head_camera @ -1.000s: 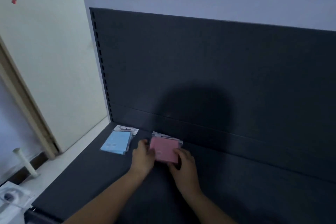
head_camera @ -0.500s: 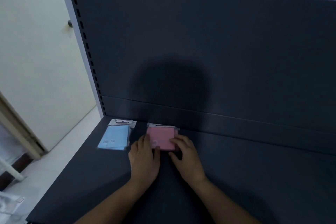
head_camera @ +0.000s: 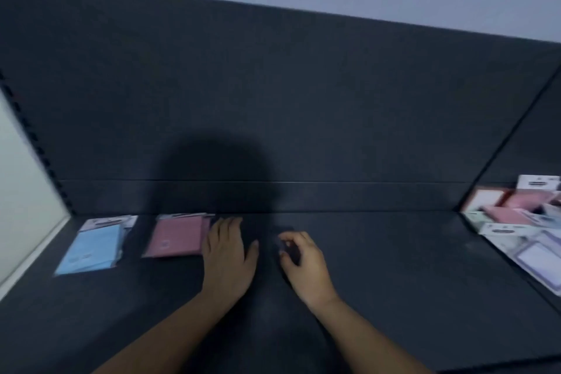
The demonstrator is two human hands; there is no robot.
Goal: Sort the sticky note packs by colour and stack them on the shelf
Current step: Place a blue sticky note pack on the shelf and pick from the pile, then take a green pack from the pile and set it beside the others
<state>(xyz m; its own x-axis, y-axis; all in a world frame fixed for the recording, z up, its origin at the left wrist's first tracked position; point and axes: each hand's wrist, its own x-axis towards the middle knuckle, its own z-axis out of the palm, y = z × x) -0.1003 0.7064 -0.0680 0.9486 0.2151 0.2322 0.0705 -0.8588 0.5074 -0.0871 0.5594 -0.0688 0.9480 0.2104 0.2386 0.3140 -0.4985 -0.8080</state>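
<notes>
Left hand [head_camera: 227, 258] apparently against pink pack [head_camera: 177, 237]

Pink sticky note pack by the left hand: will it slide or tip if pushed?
The pink sticky note pack lies flat and thin on the dark shelf, so it should slide, not tip or roll. Being small, it is probably light.
</notes>
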